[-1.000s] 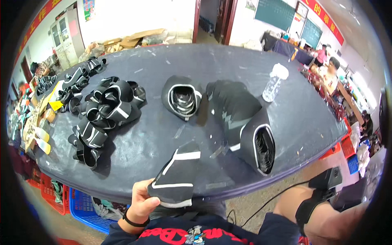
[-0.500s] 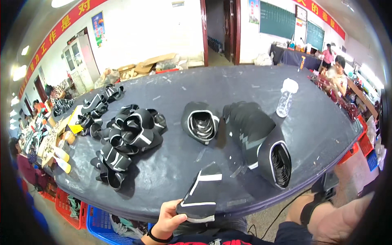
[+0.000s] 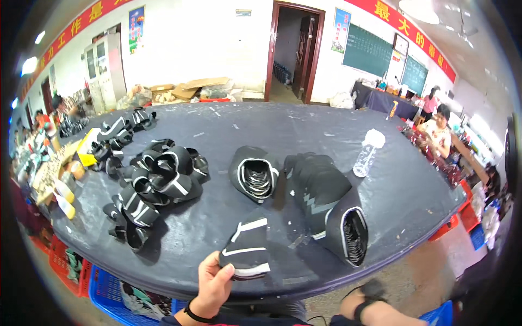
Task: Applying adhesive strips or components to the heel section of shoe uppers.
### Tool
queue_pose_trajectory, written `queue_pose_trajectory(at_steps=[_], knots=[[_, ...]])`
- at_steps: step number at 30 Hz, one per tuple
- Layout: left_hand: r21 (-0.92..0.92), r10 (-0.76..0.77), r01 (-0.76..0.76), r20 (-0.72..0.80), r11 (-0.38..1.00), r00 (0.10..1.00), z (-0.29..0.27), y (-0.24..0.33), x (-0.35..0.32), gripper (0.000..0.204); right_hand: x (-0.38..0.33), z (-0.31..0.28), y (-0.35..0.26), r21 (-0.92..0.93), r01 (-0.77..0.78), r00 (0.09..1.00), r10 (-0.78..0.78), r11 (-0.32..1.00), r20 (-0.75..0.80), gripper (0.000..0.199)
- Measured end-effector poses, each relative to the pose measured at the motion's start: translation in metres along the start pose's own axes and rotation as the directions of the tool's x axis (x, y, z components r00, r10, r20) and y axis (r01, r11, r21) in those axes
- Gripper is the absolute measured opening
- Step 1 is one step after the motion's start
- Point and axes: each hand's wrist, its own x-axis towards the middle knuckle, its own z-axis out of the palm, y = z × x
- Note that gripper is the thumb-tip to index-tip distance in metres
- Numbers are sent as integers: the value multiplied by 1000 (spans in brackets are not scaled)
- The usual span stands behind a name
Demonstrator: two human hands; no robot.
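Observation:
Near the table's front edge, my left hand (image 3: 213, 280) pinches the lower left edge of a flat black fabric piece (image 3: 246, 251) with white strips, thumb on top. My right hand (image 3: 394, 317) is low at the right, off the table, behind a black wristband. Its fingers are cut off or blurred, so whatever they touch is hidden. Beyond the held piece stands a nested stack of black fabric sleeves (image 3: 239, 163) with white edging. To its right, a longer nested row of black sleeves (image 3: 321, 182) lies with its white-rimmed opening toward me.
A loose heap of black sleeves (image 3: 176, 187) covers the table's left part. A clear bottle with a white cap (image 3: 365, 158) stands at the right. Red (image 3: 69, 266) and blue (image 3: 106, 290) baskets sit below the left edge. Another person (image 3: 436, 133) works at the far right.
The view has shifted, showing more of the wall. My right hand has dropped from large and close at the right to the lower edge. My left hand still holds the fabric piece.

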Motion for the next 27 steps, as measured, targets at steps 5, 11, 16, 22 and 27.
queue_pose_trajectory(at_steps=[5,11,16,22,27], knots=[[143,-69,48,140,989,988,14,-8,16,12,-112,-24,38,-209,-371,870,259,905,-419,12],[273,-208,166,134,948,969,15,-3,8,31,-72,-73,87,-262,-953,253,-75,152,-965,22],[277,-262,216,139,936,955,14,-8,12,34,-90,-79,83,-351,-936,351,115,23,-929,26],[478,-341,249,114,842,933,10,-5,12,24,-91,-82,78,-699,-675,628,313,-234,-712,23],[514,-372,267,109,815,922,5,-6,10,25,-95,-83,76,-858,-390,709,485,-335,-512,30]])
